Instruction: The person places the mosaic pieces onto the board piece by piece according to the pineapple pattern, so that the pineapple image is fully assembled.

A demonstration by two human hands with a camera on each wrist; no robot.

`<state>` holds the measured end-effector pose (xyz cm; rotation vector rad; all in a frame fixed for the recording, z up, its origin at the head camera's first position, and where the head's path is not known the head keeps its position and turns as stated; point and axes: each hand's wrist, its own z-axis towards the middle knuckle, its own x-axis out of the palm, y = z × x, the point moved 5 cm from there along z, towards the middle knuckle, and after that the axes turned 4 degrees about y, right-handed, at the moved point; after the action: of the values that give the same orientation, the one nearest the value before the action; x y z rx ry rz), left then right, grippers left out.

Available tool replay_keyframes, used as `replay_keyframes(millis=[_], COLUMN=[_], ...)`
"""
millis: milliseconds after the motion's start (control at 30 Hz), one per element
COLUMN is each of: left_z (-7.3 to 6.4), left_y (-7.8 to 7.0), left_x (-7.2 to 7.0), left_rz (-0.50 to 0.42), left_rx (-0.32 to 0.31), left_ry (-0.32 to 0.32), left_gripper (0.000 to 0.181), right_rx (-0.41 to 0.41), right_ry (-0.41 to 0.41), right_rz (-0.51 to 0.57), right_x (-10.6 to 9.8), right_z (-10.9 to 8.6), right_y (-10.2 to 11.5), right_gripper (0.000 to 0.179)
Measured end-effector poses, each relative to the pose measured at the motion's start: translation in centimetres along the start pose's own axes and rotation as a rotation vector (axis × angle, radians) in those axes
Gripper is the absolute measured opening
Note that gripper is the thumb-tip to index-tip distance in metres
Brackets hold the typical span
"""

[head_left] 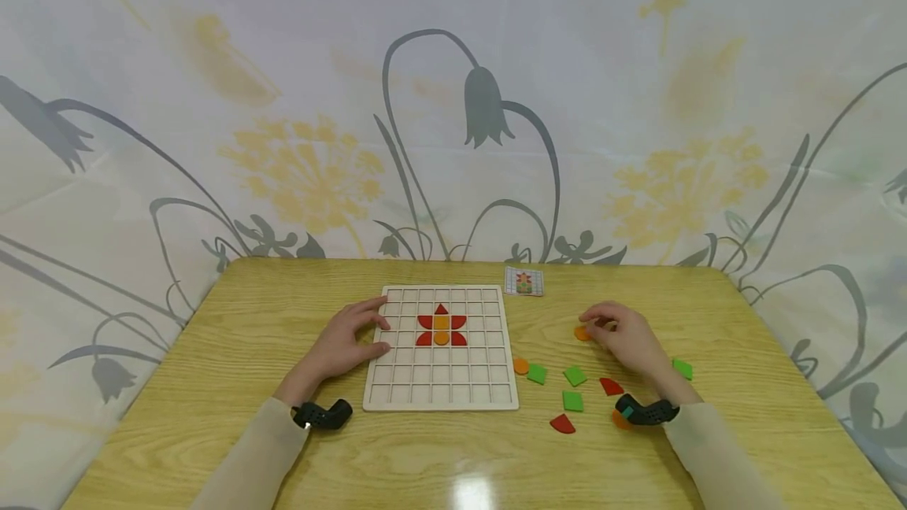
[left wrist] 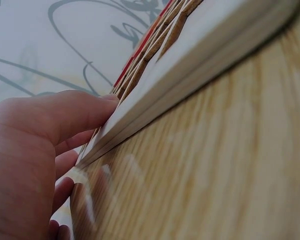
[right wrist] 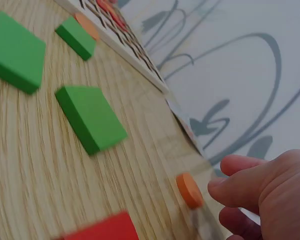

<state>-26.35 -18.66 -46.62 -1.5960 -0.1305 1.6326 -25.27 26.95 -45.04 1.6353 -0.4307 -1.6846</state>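
A white grid board (head_left: pixel 397 393) lies on the table with a figure of red quarter circles (head_left: pixel 459 322), a red triangle (head_left: pixel 441 309), an orange square (head_left: pixel 441 323) and an orange disc (head_left: pixel 442 338) in its cells. My left hand (head_left: pixel 347 341) rests at the board's left edge, fingers spread and gently bent; its thumb touches the rim in the left wrist view. To the right of the board, my right hand (head_left: pixel 627 335) hovers with bent fingers beside a loose orange disc (right wrist: pixel 190 191). That disc lies flat, and a gap shows between it and the fingertips in the right wrist view.
Several green squares (head_left: pixel 575 375), red quarter circles (head_left: pixel 563 424) and another orange disc (head_left: pixel 520 367) are scattered right of the board. One orange piece (head_left: pixel 620 420) is partly hidden under the right wrist's camera. A small pattern card (head_left: pixel 524 282) lies behind, near the patterned backdrop (head_left: pixel 439 179).
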Motion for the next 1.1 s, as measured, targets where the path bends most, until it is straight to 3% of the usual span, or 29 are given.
replay_keyframes(millis=[133, 367, 533, 667, 767, 1100], left_z=[0.0, 0.2, 0.2, 0.2, 0.1, 0.0], left_y=[0.1, 0.1, 0.1, 0.2, 0.2, 0.3], left_x=[0.1, 0.1, 0.0, 0.0, 0.0, 0.1], left_rz=[0.001, 0.005, 0.007, 0.007, 0.004, -0.005], left_rx=[0.003, 0.003, -0.001, -0.005, -0.003, -0.005], left_ry=[0.004, 0.005, 0.01, 0.015, 0.014, 0.013], left_gripper=[0.019, 0.019, 0.02, 0.02, 0.02, 0.019], right_rx=[0.001, 0.029, 0.002, -0.047, -0.067, -0.068], right_ry=[0.006, 0.062, 0.222, 0.384, 0.46, 0.47], right_rz=[0.011, 0.123, 0.144, 0.219, 0.266, 0.232], right_x=[-0.6, -1.1, -0.6, 0.3, 0.6, 1.1], right_z=[-0.8, -2.0, -2.5, -2.6, -2.7, -2.8], right_y=[-0.9, -1.8, -1.4, -0.5, 0.1, 0.5], right_gripper=[0.015, 0.021, 0.026, 0.03, 0.031, 0.03])
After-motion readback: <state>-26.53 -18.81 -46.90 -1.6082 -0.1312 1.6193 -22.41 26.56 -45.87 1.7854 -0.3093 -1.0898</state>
